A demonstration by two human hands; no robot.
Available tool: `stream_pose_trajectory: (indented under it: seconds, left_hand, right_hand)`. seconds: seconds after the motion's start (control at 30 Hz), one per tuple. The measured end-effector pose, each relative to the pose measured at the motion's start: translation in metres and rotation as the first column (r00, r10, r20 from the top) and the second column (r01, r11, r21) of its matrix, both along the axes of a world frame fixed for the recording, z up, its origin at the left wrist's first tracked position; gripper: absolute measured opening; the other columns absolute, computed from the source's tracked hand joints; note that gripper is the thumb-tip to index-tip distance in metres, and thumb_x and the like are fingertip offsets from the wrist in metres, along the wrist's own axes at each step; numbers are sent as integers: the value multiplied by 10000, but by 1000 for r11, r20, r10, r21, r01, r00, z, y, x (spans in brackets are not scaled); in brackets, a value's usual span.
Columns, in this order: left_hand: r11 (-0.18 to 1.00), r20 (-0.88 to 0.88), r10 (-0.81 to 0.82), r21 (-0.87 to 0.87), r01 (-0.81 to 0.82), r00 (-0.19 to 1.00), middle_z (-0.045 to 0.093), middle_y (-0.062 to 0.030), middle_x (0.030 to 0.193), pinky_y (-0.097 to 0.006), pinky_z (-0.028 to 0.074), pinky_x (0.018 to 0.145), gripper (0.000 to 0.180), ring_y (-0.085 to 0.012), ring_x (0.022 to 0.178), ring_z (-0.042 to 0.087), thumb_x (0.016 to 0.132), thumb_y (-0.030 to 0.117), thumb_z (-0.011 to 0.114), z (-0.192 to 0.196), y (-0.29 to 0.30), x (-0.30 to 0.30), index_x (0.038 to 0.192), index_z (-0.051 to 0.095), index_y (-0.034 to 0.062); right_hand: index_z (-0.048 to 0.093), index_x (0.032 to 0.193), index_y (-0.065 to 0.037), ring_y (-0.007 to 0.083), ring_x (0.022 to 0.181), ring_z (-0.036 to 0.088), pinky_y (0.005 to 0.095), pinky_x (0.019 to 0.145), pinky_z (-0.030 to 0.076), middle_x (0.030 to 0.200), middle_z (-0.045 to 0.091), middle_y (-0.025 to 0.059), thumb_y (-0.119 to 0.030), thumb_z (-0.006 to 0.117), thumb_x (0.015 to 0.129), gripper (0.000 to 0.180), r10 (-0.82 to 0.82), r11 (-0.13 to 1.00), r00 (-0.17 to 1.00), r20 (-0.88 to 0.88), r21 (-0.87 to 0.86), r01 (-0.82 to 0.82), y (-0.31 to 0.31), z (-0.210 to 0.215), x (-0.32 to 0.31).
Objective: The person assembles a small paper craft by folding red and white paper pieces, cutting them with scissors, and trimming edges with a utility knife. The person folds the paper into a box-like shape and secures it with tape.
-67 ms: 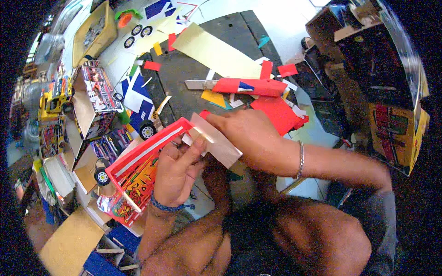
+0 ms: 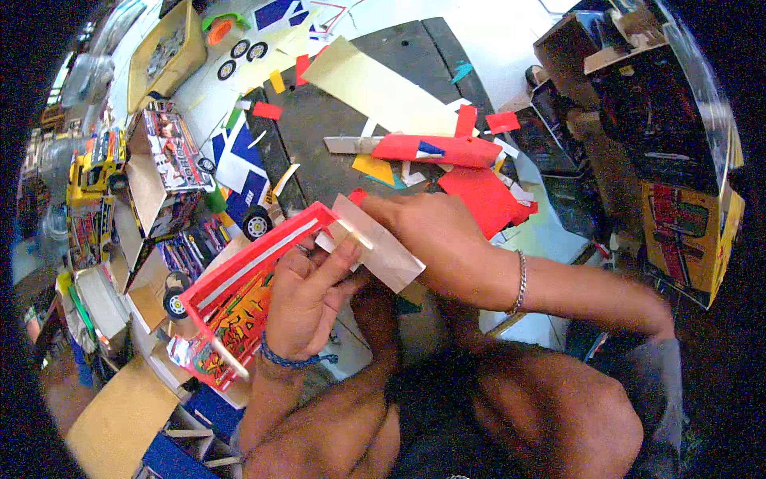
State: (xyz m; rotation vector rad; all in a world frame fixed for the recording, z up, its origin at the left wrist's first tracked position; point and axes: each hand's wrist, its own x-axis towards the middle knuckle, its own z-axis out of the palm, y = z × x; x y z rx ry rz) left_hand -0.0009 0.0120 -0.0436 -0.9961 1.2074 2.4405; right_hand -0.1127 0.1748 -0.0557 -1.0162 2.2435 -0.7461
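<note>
Your left hand (image 2: pixel 307 299) grips the red box (image 2: pixel 239 299) at its top corner, thumb pinning the pale card strip (image 2: pixel 379 249) against it. Your right hand (image 2: pixel 443 243), at three o'clock of the left, closes on the strip's far end. You look mid-fitting, strip to corner. Next calls for steady pressure and square alignment. Red scraps (image 2: pixel 479 195) lie at twelve o'clock.

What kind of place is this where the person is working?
Probably a home craft workspace for making paper toy trucks. The dark work board is strewn with red paper scraps, loose toy wheels lie nearby, and finished cardboard trucks stand around.
</note>
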Motion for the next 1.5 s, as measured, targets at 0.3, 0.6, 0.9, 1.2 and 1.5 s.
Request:
stream_pose_trajectory:
  seconds: [0.3,0.6,0.9,1.2,1.5]
  left_hand:
    - [998,-222,-50,-40,43,974,650,-103,1144,-571,571,951,286,-341,1137,660,1028,163,591,17,-4,10,1292,522,73]
    - [995,-235,-68,-82,50,970,667,-54,1206,-403,578,913,255,-174,1084,655,1018,196,632,-13,13,16,1252,612,97]
    - [984,-148,-67,-176,41,987,677,-64,1130,-406,571,927,261,-205,1033,664,1019,257,628,-7,4,19,1223,607,97]
    - [984,-191,13,-173,-46,981,722,-68,1083,-413,631,819,286,-197,954,726,955,180,696,28,-2,11,1217,637,83]
    - [983,-173,-82,-176,51,981,712,-98,1100,-406,661,741,308,-201,932,735,985,214,658,67,11,-3,1236,611,42]
  right_hand:
    - [561,888,-46,89,812,683,216,614,463,739,564,-12,-98,670,955,138,-337,725,739,583,-340,599,13,-17,0]
    - [635,892,-26,239,759,684,376,665,530,811,678,134,-222,752,837,235,-409,612,742,532,-443,655,3,-39,32]
    - [680,1018,-9,363,785,704,476,703,542,900,721,203,-278,680,930,283,-433,830,891,139,-325,454,11,-12,25]
    - [675,1023,-85,362,959,680,466,829,537,1103,657,145,-333,737,848,310,-228,973,815,-532,-105,204,47,-9,-38]
    - [631,1195,-27,310,977,687,410,862,541,1095,683,170,-306,722,917,404,-419,863,906,-50,-331,381,60,7,-38]
